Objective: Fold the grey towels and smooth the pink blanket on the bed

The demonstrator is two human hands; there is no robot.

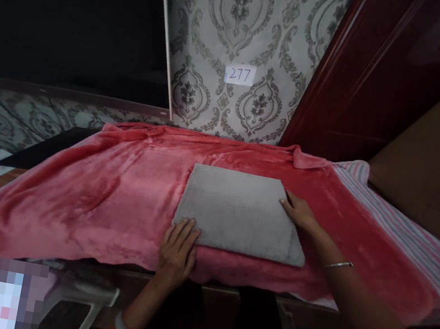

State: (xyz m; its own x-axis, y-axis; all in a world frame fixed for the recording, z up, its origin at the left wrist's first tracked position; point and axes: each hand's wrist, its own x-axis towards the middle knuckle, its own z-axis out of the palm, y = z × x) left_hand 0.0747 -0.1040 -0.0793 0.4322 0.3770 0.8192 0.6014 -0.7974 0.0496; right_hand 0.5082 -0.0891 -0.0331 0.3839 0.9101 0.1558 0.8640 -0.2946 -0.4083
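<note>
A flat, rectangular grey mat [243, 211] with a short-pile, fuzzy look lies on a pink-red plush blanket [134, 189]. At its near left corner rests my left hand [178, 248], fingers laid out over the corner and nothing gripped. My right hand [299, 210] takes the mat by its right edge, near the far corner; the thumb side shows on top, and the other fingers are partly hidden. A bracelet sits on each wrist.
A striped cloth [387, 228] shows along the blanket's right side. Behind stand a large dark screen [72, 13], a patterned wall with a paper label "277" [240, 74], and a dark red door frame [360, 70]. At lower left is a pale plastic frame [93, 301].
</note>
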